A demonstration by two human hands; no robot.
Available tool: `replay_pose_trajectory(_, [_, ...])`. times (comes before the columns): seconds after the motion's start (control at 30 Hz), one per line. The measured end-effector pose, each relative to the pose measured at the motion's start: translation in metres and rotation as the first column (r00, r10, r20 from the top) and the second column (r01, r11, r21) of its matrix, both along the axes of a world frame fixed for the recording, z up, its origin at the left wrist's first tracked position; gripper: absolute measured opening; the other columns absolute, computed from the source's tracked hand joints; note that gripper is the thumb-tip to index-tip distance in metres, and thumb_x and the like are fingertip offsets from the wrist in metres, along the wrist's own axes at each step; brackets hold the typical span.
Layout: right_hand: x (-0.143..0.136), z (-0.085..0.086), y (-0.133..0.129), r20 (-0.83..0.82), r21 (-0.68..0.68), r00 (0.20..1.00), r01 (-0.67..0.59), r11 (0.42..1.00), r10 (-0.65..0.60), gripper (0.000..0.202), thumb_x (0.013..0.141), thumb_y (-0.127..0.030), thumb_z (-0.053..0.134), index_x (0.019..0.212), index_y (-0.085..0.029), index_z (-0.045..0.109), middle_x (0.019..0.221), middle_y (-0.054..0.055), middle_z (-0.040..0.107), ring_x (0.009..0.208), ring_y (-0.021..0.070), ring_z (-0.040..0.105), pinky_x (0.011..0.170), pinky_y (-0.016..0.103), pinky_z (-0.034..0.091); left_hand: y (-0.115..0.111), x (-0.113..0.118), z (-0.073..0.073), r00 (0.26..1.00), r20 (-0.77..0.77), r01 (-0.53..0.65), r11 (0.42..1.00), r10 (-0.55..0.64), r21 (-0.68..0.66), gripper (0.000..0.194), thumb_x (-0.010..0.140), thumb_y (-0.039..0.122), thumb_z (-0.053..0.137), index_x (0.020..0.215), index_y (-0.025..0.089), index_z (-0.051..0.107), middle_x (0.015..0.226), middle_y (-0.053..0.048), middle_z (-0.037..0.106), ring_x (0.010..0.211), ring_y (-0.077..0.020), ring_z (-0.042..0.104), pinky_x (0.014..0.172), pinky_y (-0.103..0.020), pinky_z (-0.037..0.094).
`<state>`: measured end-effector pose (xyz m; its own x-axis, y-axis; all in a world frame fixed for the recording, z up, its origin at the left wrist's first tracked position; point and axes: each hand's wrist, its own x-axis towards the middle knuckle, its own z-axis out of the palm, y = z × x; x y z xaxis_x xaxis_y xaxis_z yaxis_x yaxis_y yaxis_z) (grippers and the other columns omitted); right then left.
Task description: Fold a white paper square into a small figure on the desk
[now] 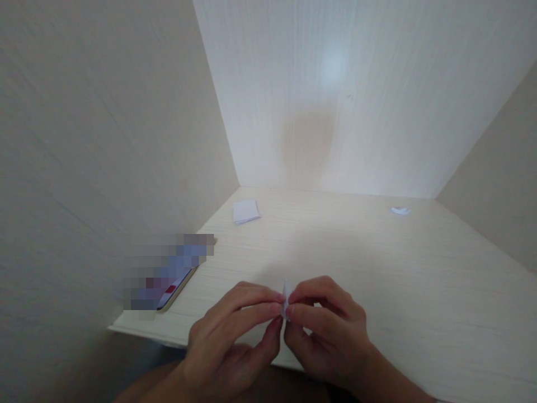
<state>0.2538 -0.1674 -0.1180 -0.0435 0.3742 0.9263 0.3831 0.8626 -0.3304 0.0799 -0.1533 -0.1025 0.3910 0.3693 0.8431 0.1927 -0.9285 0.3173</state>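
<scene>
A small piece of white paper (pixel 286 288) stands on edge between my hands, above the near part of the desk. My left hand (pixel 235 336) pinches it from the left with fingertips and thumb. From the right, my right hand (pixel 329 330) presses its fingertips against the same paper. The two sets of fingertips almost meet, so most of the paper is covered and its folds cannot be made out.
A stack of white paper squares (pixel 245 211) lies at the back left of the pale desk (pixel 419 291). A small folded white paper (pixel 400 211) rests at the back right. A phone (pixel 178 290), partly blurred out, leans along the left wall. Panels enclose the back and both sides.
</scene>
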Motion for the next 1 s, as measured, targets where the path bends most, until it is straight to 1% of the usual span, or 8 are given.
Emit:
replay_pose_trajectory(0.2, [-0.001, -0.001, -0.001, 0.000, 0.007, 1.000, 0.025, 1.000, -0.025, 0.022, 0.074, -0.002, 0.056, 0.086, -0.018, 0.065, 0.082, 0.005, 0.063, 0.065, 0.0120, 0.061, 0.052, 0.021, 0.050, 0.004, 0.006, -0.009, 0.992, 0.076, 0.107, 0.991, -0.101, -0.082, 0.042, 0.075, -0.006, 0.065, 0.111, 0.014, 0.063, 0.105, -0.012, 0.071, 0.093, -0.0206, 0.070, 0.076, -0.033, 0.062])
replay_pose_trajectory(0.37, [-0.001, -0.002, -0.002, 0.005, 0.010, 0.999, 0.042, 0.999, -0.042, 0.020, 0.073, -0.004, 0.057, 0.085, -0.019, 0.064, 0.080, 0.004, 0.063, 0.065, 0.0121, 0.060, 0.053, 0.022, 0.051, 0.005, 0.004, -0.017, 0.967, 0.172, 0.221, 0.956, -0.189, -0.191, 0.048, 0.074, -0.007, 0.063, 0.115, 0.017, 0.057, 0.103, -0.010, 0.067, 0.094, -0.0212, 0.065, 0.074, -0.033, 0.059])
replay_pose_trajectory(0.43, [-0.002, -0.002, -0.002, 0.003, 0.019, 0.999, 0.043, 0.999, -0.043, 0.020, 0.072, -0.004, 0.057, 0.084, -0.019, 0.063, 0.079, 0.004, 0.063, 0.065, 0.0120, 0.060, 0.054, 0.022, 0.051, 0.004, 0.001, -0.016, 0.958, 0.189, 0.259, 0.931, -0.214, -0.258, 0.047, 0.077, -0.006, 0.060, 0.117, 0.018, 0.057, 0.101, -0.009, 0.065, 0.093, -0.0209, 0.063, 0.075, -0.034, 0.057])
replay_pose_trajectory(0.53, [-0.002, -0.003, -0.001, 0.006, 0.036, 0.999, 0.040, 0.999, -0.040, 0.021, 0.070, -0.002, 0.056, 0.082, -0.018, 0.063, 0.077, 0.004, 0.063, 0.062, 0.0114, 0.060, 0.053, 0.022, 0.050, 0.004, -0.002, -0.007, 0.955, 0.119, 0.295, 0.896, -0.270, -0.332, 0.038, 0.081, -0.002, 0.060, 0.114, 0.017, 0.061, 0.097, -0.009, 0.065, 0.089, -0.0201, 0.064, 0.073, -0.032, 0.057])
replay_pose_trajectory(0.63, [-0.001, -0.003, -0.001, 0.010, 0.056, 0.999, 0.035, 0.998, -0.036, 0.022, 0.071, -0.002, 0.055, 0.084, -0.019, 0.062, 0.076, 0.002, 0.062, 0.061, 0.0107, 0.058, 0.050, 0.021, 0.049, 0.006, -0.004, 0.004, 0.955, 0.053, 0.293, 0.900, -0.292, -0.324, 0.027, 0.084, -0.001, 0.062, 0.106, 0.016, 0.065, 0.093, -0.008, 0.066, 0.084, -0.0176, 0.065, 0.071, -0.028, 0.056])
replay_pose_trajectory(0.73, [0.000, -0.001, -0.003, 0.015, 0.061, 0.999, 0.027, 0.998, -0.028, 0.022, 0.070, -0.002, 0.057, 0.083, -0.019, 0.061, 0.076, 0.002, 0.062, 0.059, 0.0102, 0.059, 0.050, 0.020, 0.050, 0.007, -0.004, 0.009, 0.963, 0.025, 0.266, 0.923, -0.270, -0.278, 0.020, 0.088, 0.002, 0.063, 0.101, 0.016, 0.067, 0.092, -0.007, 0.067, 0.082, -0.0151, 0.065, 0.071, -0.025, 0.056])
replay_pose_trajectory(0.87, [0.002, 0.002, -0.008, 0.061, -0.009, 0.997, 0.038, 0.999, -0.038, 0.027, 0.068, 0.001, 0.057, 0.082, -0.021, 0.061, 0.074, 0.001, 0.061, 0.057, 0.0096, 0.058, 0.048, 0.019, 0.048, 0.006, -0.006, 0.008, 0.969, -0.010, 0.238, 0.942, -0.247, -0.238, 0.014, 0.092, 0.008, 0.062, 0.100, 0.017, 0.066, 0.092, -0.006, 0.069, 0.080, -0.0138, 0.067, 0.070, -0.022, 0.057])
replay_pose_trajectory(1.0, [0.003, 0.003, -0.011, 0.109, -0.035, 0.993, 0.049, 0.998, -0.045, 0.023, 0.069, -0.003, 0.056, 0.081, -0.022, 0.062, 0.071, 0.000, 0.060, 0.052, 0.0091, 0.053, 0.044, 0.019, 0.043, 0.006, -0.008, 0.006, 0.964, -0.003, 0.257, 0.940, -0.265, -0.226, 0.013, 0.092, 0.008, 0.060, 0.100, 0.017, 0.066, 0.092, -0.006, 0.070, 0.081, -0.0142, 0.068, 0.071, -0.023, 0.058])
